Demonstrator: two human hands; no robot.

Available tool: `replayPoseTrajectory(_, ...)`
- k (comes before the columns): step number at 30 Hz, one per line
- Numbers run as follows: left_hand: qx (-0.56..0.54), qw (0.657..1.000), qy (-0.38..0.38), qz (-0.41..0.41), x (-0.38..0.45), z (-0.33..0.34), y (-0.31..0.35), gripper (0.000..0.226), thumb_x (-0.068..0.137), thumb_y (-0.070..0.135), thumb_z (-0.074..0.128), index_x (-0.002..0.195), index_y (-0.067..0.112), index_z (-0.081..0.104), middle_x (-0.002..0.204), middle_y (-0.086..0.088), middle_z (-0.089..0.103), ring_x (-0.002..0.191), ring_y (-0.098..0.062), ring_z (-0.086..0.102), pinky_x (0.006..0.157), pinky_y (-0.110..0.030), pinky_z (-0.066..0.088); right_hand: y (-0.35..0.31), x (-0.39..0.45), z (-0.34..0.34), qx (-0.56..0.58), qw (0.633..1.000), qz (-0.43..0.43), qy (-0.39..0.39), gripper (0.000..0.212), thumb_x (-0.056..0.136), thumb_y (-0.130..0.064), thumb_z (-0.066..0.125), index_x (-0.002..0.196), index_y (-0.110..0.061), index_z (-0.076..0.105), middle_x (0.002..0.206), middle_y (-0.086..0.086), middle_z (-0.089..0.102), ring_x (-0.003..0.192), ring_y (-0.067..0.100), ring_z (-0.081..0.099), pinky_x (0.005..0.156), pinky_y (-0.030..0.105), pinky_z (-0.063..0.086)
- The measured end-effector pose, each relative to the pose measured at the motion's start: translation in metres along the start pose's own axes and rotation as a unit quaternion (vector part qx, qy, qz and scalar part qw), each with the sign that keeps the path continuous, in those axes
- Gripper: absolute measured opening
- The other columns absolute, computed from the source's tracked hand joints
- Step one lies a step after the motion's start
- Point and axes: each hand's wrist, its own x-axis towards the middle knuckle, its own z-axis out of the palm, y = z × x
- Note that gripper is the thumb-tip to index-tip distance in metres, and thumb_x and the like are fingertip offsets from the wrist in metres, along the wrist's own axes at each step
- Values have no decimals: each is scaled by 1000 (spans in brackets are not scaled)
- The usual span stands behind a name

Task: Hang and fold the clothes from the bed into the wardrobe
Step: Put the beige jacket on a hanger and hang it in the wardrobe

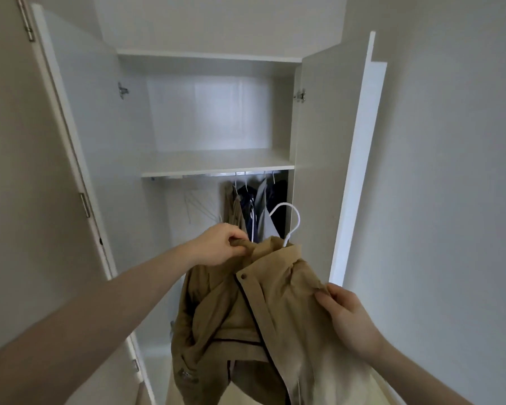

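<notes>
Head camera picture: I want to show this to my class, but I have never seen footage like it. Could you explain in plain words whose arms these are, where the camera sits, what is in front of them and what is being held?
There is no machine here. The camera is worn on a person's head and looks forward and down, so the two bare arms reaching in from the bottom are the wearer's own. In front stands an open white wardrobe with both doors swung wide. Its upper shelf shows nothing on it. Below the shelf a few hanging garments are on a rail, with some bare hangers to their left. The person holds a tan jacket that sits on a white hanger. The left hand pinches one shoulder near the collar; the right hand pinches the other shoulder. The hanger's hook points up, not yet on the rail.
</notes>
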Motion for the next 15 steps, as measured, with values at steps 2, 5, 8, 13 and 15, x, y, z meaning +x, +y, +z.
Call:
replayPoseTrajectory(2,73,997,19,-11,23,-1,-14,5,91,42,72,94,46,71,99,19,55,95,-7,52,84,-30,43,5,33,-3,11,1000,-2,-5,19,106,-38,54,98,-25,66,93,6,74,93,24,70,90,47,55)
replayPoseTrajectory(5,138,988,64,-28,52,0,-36,15,90,46,72,103,40,77,100,12,48,95,-11,42,80,-27,35,7,78,-1,47,998,13,-48,12,104,-43,55,107,-55,55,100,-13,76,93,6,72,80,22,56)
replayPoseTrajectory(8,74,994,64,-55,73,-2,-57,12,91,36,73,102,38,77,92,12,49,85,-7,48,70,-21,34,7,120,10,71,993,26,-91,34,105,-40,53,138,-48,48,124,-10,69,113,13,67,104,35,53)
replayPoseTrajectory(13,46,994,69,-64,114,-8,-100,12,91,25,74,100,33,77,88,8,53,82,-10,52,73,-24,39,8,184,36,93,991,6,-94,26,109,-24,49,123,-29,70,114,-14,76,107,6,70,98,23,53)
replayPoseTrajectory(15,41,995,69,-65,133,-7,-119,11,93,24,72,100,33,75,91,6,54,84,-10,52,75,-23,39,12,207,50,98,993,-11,-65,26,108,-19,50,117,-31,71,108,-17,77,102,3,70,86,13,53)
